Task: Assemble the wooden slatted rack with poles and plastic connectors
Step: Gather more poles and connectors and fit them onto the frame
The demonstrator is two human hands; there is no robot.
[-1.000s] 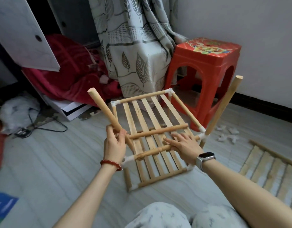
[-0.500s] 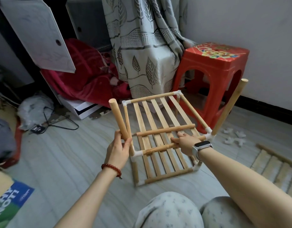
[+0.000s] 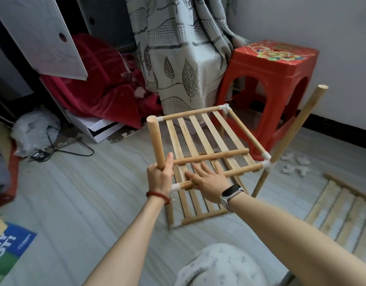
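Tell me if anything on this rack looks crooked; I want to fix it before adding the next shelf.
Yes. The right pole leans outward from its white connector, while the left pole, gripped by the left hand, stands nearly upright. One loose rod lies across the slats, joined to no connector.

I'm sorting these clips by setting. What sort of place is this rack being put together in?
Most likely a lived-in room of a home, perhaps a bedroom, with the work done on the floor. A leaf-patterned curtain hangs by the wall, a red plastic stool stands beside it, and a red blanket spills from an open cabinet.
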